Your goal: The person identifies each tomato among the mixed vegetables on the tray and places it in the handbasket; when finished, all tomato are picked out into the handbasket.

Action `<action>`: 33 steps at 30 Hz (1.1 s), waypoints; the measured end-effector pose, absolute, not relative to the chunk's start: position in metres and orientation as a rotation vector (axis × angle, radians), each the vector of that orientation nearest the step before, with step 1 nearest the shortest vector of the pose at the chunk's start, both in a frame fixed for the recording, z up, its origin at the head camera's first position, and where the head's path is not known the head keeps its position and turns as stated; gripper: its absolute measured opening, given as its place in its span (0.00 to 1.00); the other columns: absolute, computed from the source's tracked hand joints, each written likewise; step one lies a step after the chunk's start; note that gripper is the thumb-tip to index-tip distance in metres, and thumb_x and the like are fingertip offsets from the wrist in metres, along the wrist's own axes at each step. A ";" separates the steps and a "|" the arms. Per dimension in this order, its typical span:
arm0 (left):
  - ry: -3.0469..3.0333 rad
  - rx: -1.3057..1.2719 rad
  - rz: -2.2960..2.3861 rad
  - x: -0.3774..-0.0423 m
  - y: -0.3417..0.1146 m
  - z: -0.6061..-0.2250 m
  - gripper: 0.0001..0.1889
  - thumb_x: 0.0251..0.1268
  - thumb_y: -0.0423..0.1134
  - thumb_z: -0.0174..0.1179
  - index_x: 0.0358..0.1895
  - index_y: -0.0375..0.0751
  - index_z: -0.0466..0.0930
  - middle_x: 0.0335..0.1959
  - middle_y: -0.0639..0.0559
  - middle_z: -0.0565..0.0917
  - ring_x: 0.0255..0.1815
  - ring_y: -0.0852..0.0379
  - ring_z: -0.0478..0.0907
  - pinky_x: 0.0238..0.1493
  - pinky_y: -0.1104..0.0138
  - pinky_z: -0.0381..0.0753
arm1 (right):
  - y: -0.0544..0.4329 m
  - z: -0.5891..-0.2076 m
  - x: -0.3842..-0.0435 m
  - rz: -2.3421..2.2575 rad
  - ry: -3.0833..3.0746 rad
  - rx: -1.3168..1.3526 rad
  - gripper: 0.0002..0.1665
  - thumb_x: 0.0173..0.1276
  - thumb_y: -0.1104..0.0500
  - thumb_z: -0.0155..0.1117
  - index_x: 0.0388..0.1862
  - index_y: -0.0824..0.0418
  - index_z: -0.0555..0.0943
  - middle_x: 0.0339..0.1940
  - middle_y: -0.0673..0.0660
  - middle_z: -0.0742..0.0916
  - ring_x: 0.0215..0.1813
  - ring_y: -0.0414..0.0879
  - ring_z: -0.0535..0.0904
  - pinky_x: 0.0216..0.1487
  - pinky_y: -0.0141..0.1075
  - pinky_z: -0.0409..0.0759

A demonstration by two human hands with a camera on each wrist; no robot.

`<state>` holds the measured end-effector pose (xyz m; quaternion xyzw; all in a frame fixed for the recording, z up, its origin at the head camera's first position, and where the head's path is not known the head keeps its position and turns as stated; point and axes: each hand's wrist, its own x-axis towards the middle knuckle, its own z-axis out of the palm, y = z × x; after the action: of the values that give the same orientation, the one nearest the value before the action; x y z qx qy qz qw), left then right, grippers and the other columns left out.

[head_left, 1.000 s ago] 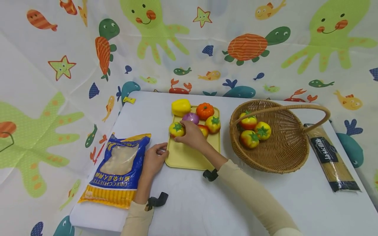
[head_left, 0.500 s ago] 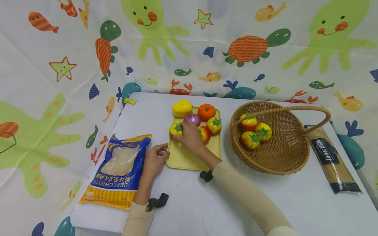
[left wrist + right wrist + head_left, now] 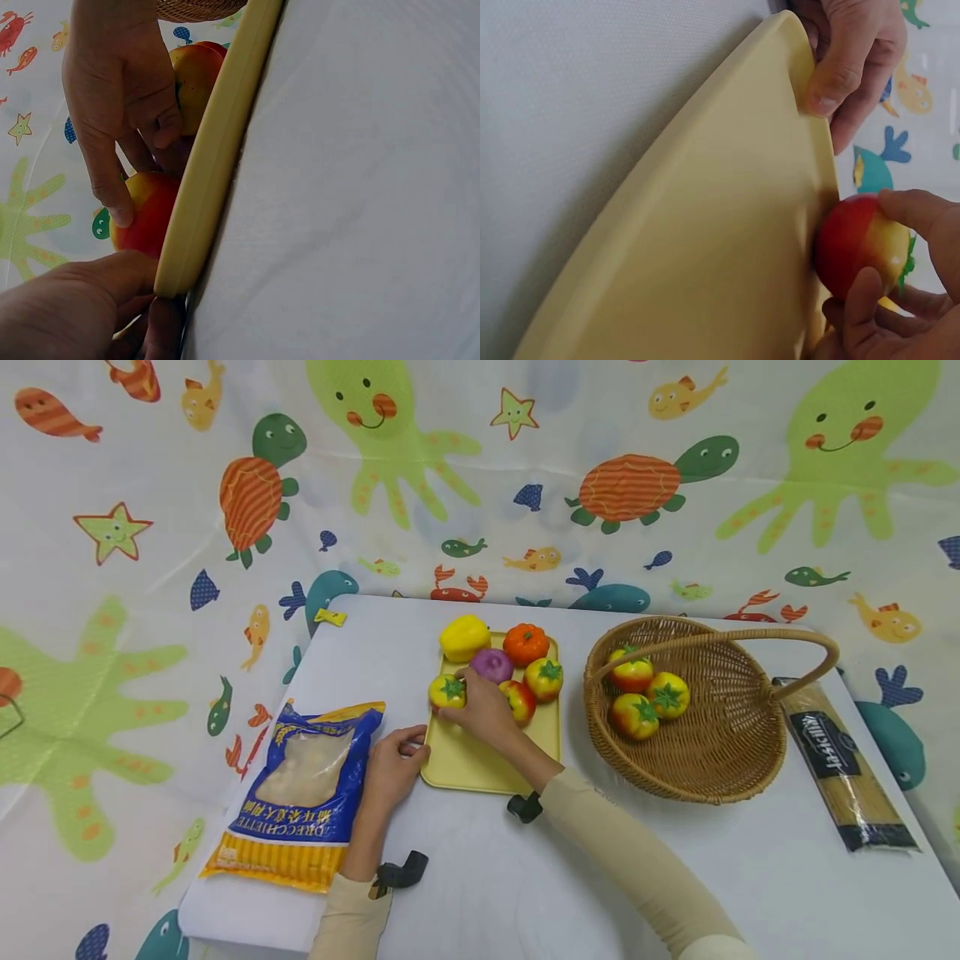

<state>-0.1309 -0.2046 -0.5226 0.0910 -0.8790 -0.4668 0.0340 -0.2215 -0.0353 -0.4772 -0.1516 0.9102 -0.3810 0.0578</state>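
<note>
In the head view my right hand (image 3: 482,706) holds a red-and-yellow toy tomato (image 3: 447,692) with a green leafy top, at the left edge of the yellow tray (image 3: 487,768). Its thumb and fingers grip the toy tomato (image 3: 862,244) from its sides in the right wrist view. My left hand (image 3: 393,767) pinches the tray's left rim near the front corner, thumb over the rim (image 3: 825,105). Farther back on the tray sit a purple onion (image 3: 492,666), a yellow pepper (image 3: 465,637), an orange pumpkin (image 3: 526,645) and two more toy tomatoes (image 3: 543,678), one partly behind my right hand.
A wicker basket (image 3: 720,743) with a tall handle stands right of the tray, holding three toy tomatoes (image 3: 634,716). A blue-and-yellow orecchiette bag (image 3: 300,793) lies left of my left hand. At the far right lies a spaghetti pack (image 3: 843,768). A patterned curtain (image 3: 465,460) hangs behind the table.
My right hand, still gripping the toy tomato, has shifted slightly toward me, showing more of the toy tomato behind it. The onion sits slightly farther right. My left hand stays on the rim.
</note>
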 end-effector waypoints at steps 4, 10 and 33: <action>-2.705 0.282 -1.441 -0.131 -0.204 -0.522 0.18 0.64 0.38 0.65 0.57 0.41 0.83 0.42 0.49 0.84 0.39 0.53 0.79 0.37 0.62 0.79 | -0.034 -0.478 -0.222 -1.155 2.755 -0.466 0.41 0.58 0.48 0.76 0.65 0.61 0.70 0.57 0.56 0.82 0.53 0.49 0.78 0.59 0.42 0.74; -2.709 0.285 -1.451 -0.132 -0.202 -0.522 0.18 0.64 0.38 0.65 0.57 0.42 0.83 0.42 0.49 0.84 0.39 0.53 0.79 0.38 0.62 0.79 | -0.034 -0.480 -0.224 -1.131 2.762 -0.472 0.43 0.58 0.48 0.77 0.68 0.61 0.70 0.60 0.56 0.80 0.57 0.49 0.76 0.62 0.42 0.71; -2.695 0.225 -1.444 -0.132 -0.206 -0.525 0.19 0.64 0.37 0.64 0.58 0.38 0.82 0.44 0.49 0.85 0.39 0.54 0.79 0.39 0.62 0.79 | -0.022 -0.467 -0.212 -1.188 2.726 -0.589 0.43 0.56 0.48 0.78 0.68 0.57 0.73 0.60 0.58 0.77 0.56 0.50 0.74 0.61 0.44 0.72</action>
<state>-0.1323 -0.2055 -0.5246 0.0734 -0.8784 -0.4708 0.0381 -0.2118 -0.0223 -0.4669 -0.1941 0.8979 -0.3912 0.0552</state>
